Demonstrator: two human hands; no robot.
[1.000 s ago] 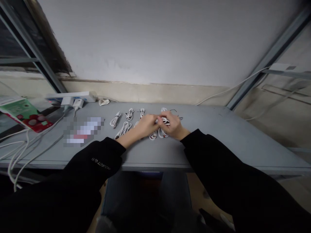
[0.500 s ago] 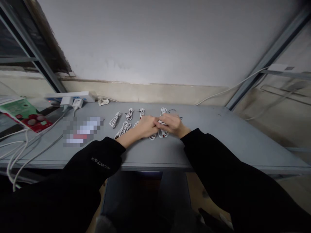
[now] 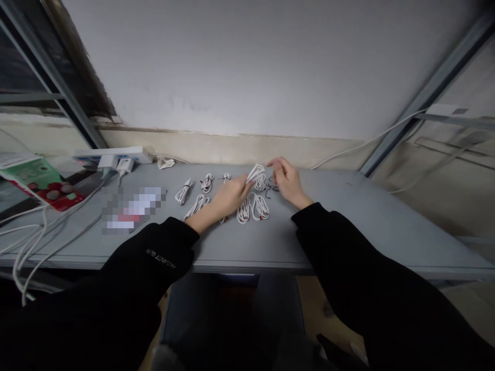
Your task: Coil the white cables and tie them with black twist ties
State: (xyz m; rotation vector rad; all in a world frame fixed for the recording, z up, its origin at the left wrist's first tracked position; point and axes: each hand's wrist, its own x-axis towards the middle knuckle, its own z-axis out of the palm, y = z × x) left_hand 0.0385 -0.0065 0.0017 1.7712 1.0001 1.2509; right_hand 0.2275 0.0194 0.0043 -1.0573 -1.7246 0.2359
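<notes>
White cable coil (image 3: 256, 176) stands up from the left hand (image 3: 230, 198), near the middle of the table's far side. In this head view the hand seems to pinch the loop between thumb and fingers, though the exact grip is partly hidden. The right hand (image 3: 289, 181) is apart from the coil at about three o'clock, with its fingers a little spread and holding nothing I can see, just above thin black wires (image 3: 270, 188) on the grey table (image 3: 328, 229).

At six o'clock from the coil lie two looser white cable loops (image 3: 251, 208), and at nine o'clock there are small tied cable bundles (image 3: 207, 182). Further out at nine o'clock, a pixelated patch (image 3: 133, 208) hides what is under it. At ten o'clock stands a white power strip (image 3: 112, 154) with a plug adapter (image 3: 126, 165) in it.

The main risk, I judge, is the raised coil — if it is pulled carelessly, it may catch the loops below or the black wires and make a tangle. A weak pinch could also let the coil slip and spring open — then the neat rows would be disturbed.
</notes>
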